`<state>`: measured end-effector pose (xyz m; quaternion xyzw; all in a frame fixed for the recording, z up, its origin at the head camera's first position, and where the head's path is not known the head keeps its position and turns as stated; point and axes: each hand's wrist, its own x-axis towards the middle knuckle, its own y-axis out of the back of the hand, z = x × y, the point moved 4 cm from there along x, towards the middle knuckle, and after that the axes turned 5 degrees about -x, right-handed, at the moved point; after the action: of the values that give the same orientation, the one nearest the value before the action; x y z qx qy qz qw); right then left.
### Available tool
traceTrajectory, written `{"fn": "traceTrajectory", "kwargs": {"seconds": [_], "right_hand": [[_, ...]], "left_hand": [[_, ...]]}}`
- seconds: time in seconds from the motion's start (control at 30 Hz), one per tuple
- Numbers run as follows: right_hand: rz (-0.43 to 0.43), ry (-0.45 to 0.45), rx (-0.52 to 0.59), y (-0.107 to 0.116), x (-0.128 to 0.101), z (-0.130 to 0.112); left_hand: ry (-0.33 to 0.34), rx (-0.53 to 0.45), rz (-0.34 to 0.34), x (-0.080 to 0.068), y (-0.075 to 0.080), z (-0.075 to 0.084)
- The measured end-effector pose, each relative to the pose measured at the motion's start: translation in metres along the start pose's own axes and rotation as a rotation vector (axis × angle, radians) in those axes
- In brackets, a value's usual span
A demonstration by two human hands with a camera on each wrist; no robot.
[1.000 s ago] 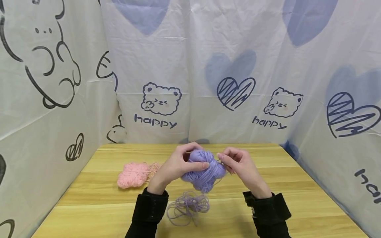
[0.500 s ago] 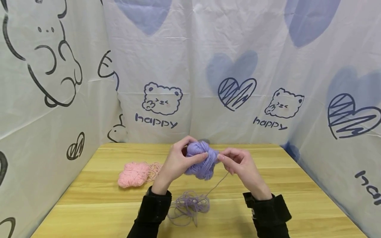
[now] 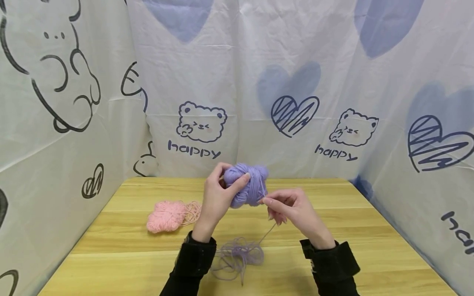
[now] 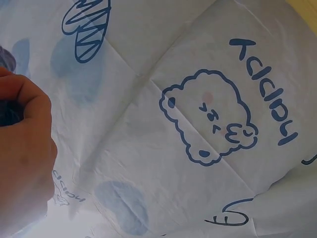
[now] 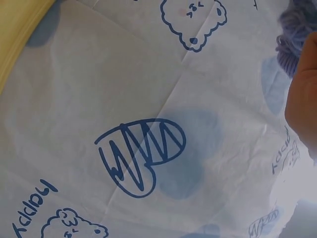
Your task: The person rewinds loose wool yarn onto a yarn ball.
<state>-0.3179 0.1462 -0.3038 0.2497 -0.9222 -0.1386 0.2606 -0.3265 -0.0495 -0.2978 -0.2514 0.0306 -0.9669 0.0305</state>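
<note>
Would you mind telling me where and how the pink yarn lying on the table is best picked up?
Grip the pink yarn around its thick bundled body, from above with fingers on its two long sides. It lies flat on the table, and its loose strands trail right, so that end gives no firm hold.

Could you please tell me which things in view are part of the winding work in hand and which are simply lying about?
In hand:
- purple yarn ball, gripped by the left hand
- purple strand, pinched by the right hand
- loose purple yarn pile on the table, feeding that strand

Lying about:
- pink yarn, untouched on the table
- printed cloth backdrop
</note>
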Motion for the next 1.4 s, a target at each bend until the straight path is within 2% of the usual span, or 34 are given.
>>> {"fn": "traceTrajectory", "kwargs": {"seconds": [0.23,0.4,0.87,1.1,1.3,1.4], "right_hand": [[-0.079,-0.024,0.020,-0.008,0.002,0.003],[-0.095,-0.025,0.008,-0.011,0.004,0.004],[-0.100,-0.022,-0.008,-0.009,0.004,0.012],[-0.134,-0.056,0.003,-0.011,0.003,0.011],[-0.186,0.020,0.003,-0.012,0.001,0.012],[-0.203,-0.005,-0.007,-0.010,0.000,0.013]], "left_hand": [[0.006,-0.089,0.076,0.000,0.003,0.001],[0.016,-0.177,0.053,0.002,0.004,0.002],[0.089,-0.403,-0.154,0.002,0.000,0.006],[0.114,-0.426,-0.268,0.000,-0.001,0.005],[0.157,-0.411,-0.394,-0.003,-0.004,0.005],[0.162,-0.376,-0.455,-0.005,-0.005,0.005]]}}
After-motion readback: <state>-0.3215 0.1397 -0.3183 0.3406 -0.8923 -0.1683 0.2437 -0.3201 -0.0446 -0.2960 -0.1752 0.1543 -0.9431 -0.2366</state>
